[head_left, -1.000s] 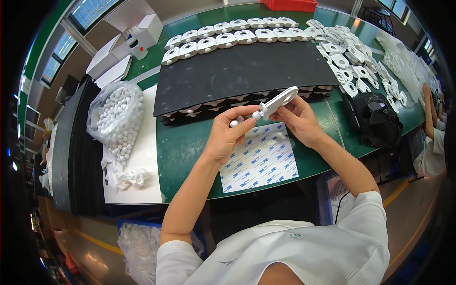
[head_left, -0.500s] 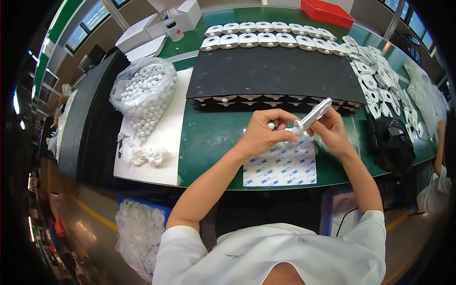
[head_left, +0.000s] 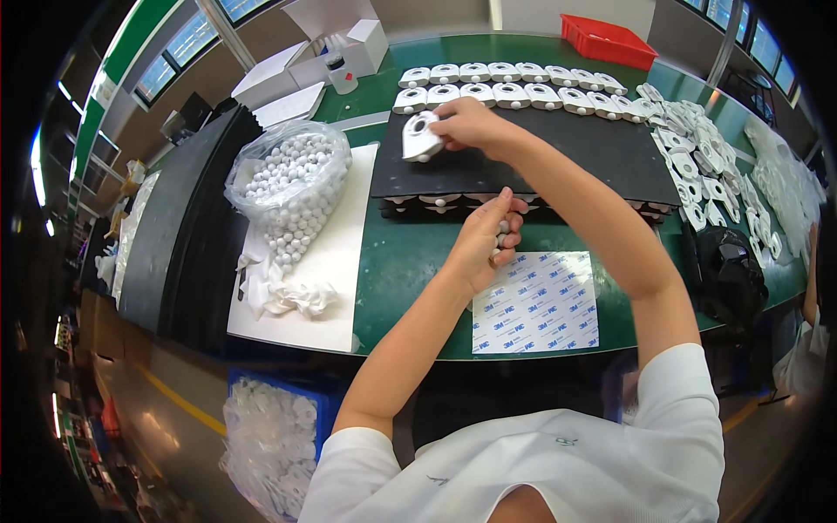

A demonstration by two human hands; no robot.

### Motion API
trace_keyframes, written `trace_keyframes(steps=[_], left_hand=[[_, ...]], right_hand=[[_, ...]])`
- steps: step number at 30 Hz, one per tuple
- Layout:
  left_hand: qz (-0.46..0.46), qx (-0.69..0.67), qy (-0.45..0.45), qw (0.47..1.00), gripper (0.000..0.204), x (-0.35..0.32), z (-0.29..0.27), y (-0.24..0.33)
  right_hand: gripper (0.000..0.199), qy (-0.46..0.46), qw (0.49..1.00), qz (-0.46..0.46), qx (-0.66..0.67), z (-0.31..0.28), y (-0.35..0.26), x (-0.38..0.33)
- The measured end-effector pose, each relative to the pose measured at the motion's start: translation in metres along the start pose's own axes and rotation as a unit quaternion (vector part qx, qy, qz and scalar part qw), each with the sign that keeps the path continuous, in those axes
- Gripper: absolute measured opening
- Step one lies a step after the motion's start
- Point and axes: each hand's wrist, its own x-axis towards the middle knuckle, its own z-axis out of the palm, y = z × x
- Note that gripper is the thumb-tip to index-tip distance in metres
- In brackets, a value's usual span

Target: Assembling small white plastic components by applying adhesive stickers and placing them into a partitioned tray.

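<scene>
My right hand (head_left: 475, 125) reaches across the bench and grips a white plastic housing (head_left: 419, 138) with a dark round hole and a small white ball at its lower edge. It is at the left part of a black sheet (head_left: 558, 150), in front of two rows of similar housings (head_left: 508, 94). Whether it touches the sheet I cannot tell. My left hand (head_left: 478, 244) is curled round several small white balls (head_left: 501, 232) near the sheet's front edge. Below it lies a white backing sheet (head_left: 535, 305) with blue print.
An open plastic bag of white balls (head_left: 292, 179) rests on a white board (head_left: 340, 296) beside crumpled tissue (head_left: 292, 292). Loose housings (head_left: 697, 161) are heaped at right, near a black bag (head_left: 728, 270). A red tray (head_left: 609, 42), a bottle (head_left: 341, 75) and white boxes stand far back.
My right hand has carried the housing away from my left hand, forward and left over the black sheet. My left hand has closed round its balls. The whole view has shifted slightly.
</scene>
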Motion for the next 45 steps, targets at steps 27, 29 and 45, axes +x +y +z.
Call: trace_keyframes(steps=[27,29,45], left_hand=[[-0.019,-0.027,-0.072,0.997,0.024,-0.001,0.007,-0.01],[-0.021,-0.017,-0.069,0.997,0.027,-0.001,0.007,-0.01],[0.021,-0.06,-0.102,0.993,0.028,-0.003,0.01,-0.009]], right_hand=[[0.042,0.17,0.803,0.171,-0.545,-0.306,0.087,-0.203],[0.052,0.147,0.806,0.136,-0.557,-0.311,0.112,-0.212],[0.037,0.387,0.834,0.01,-0.393,-0.255,0.095,-0.269]])
